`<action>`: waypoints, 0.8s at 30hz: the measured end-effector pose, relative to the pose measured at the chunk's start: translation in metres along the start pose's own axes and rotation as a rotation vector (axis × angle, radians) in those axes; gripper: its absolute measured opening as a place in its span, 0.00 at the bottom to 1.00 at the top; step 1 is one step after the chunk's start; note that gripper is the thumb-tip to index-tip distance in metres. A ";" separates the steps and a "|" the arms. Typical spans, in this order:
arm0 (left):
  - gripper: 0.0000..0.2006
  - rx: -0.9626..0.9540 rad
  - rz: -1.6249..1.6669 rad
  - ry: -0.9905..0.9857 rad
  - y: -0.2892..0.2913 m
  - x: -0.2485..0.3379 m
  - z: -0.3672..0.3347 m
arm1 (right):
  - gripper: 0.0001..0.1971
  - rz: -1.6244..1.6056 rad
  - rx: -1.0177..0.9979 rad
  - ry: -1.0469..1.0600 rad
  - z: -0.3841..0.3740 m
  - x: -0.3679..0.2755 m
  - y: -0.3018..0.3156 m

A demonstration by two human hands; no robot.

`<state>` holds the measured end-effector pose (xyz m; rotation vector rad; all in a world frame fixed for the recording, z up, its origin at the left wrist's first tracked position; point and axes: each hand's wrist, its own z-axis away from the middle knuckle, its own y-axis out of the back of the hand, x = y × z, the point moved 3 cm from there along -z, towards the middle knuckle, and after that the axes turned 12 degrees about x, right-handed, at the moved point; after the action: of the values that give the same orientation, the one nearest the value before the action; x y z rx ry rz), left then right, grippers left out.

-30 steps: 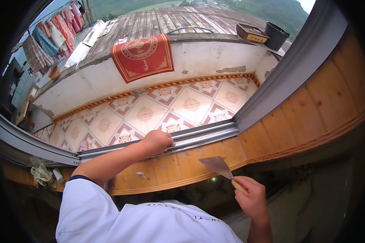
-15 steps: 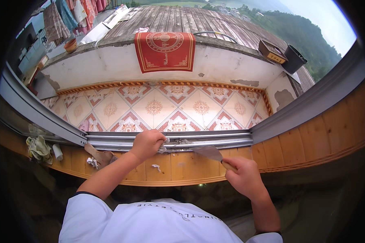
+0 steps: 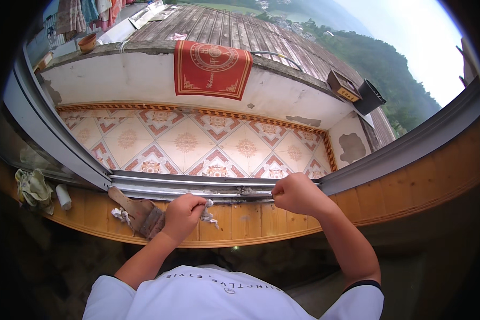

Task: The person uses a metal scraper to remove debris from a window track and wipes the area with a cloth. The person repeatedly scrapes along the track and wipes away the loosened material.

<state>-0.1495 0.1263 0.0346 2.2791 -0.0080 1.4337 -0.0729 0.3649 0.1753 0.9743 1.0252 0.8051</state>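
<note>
My left hand is closed over the wooden sill, pinching a crumpled, dirty tissue that hangs past the fingertips. My right hand makes a fist at the metal window track, wrapped around a putty knife whose handle is hidden. Its thin blade seems to lie along the groove, seen nearly edge-on. Grey debris sits in the track beside the blade. On the sill left of my left hand is a brush with a wooden handle and greyish bristles, and another crumpled tissue touches it.
At the sill's left end lie a bunched cloth and a white roll. Window frames rise on both sides. Beyond is a tiled balcony floor; a red mat hangs over its low wall, with a black bucket at right.
My left hand has drawn back from the track to the sill with the tissue. My right hand has moved up and left to the track, turning the putty knife. The view has shifted slightly.
</note>
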 end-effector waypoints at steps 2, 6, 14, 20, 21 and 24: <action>0.04 0.007 0.010 0.021 0.008 -0.002 0.003 | 0.10 0.022 0.004 -0.028 -0.002 -0.007 -0.003; 0.04 0.010 0.072 0.037 0.016 0.001 0.007 | 0.07 0.022 0.218 0.042 0.021 -0.007 -0.020; 0.05 -0.069 0.165 -0.049 0.010 0.008 0.007 | 0.09 0.059 0.336 0.110 0.044 -0.010 -0.048; 0.05 -0.105 0.166 -0.064 0.009 0.008 0.006 | 0.07 0.085 0.457 0.165 0.055 -0.019 -0.072; 0.05 -0.110 0.160 -0.062 0.009 0.009 0.006 | 0.08 0.072 0.481 0.171 0.058 -0.017 -0.081; 0.05 -0.108 0.159 -0.074 0.009 0.008 0.005 | 0.09 0.078 0.531 0.179 0.069 -0.020 -0.101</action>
<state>-0.1435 0.1177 0.0430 2.2839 -0.2884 1.3894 -0.0046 0.2915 0.1016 1.4176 1.4023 0.7042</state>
